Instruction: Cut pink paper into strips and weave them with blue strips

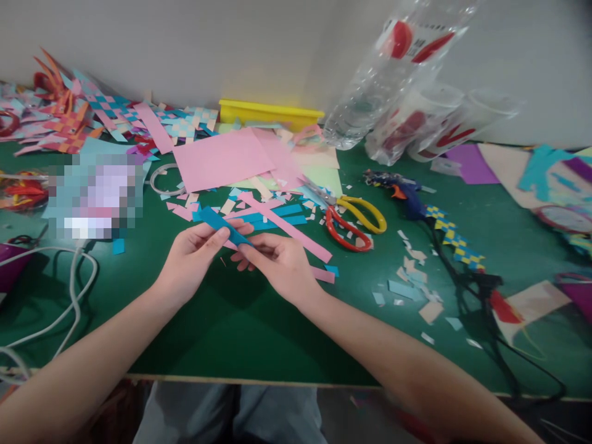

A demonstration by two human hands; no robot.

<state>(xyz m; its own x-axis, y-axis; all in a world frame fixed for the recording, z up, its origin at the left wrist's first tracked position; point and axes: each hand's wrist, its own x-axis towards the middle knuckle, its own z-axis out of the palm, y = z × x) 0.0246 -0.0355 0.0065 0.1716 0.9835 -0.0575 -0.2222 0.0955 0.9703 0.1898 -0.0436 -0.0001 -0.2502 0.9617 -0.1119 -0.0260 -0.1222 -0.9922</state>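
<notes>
Both hands meet over the green table [231, 320] near its front edge. My left hand [192, 262] pinches a blue paper strip [222, 225] between thumb and fingers. My right hand [277, 262] closes on the same strip's lower end and on a pink strip beneath it. A long pink paper strip [289, 228] and more blue strips [277, 216] lie on the table just behind the hands. Scissors with one red and one yellow handle [351, 222] rest to the right of them.
Pink paper sheets [222, 160], woven paper mats [115, 111] and paper scraps cover the back. A yellow tray [268, 112], clear plastic bottles [383, 80], a blue glue gun [402, 191] with black cord, a tape roll [161, 179] and white cables [69, 296] lie around.
</notes>
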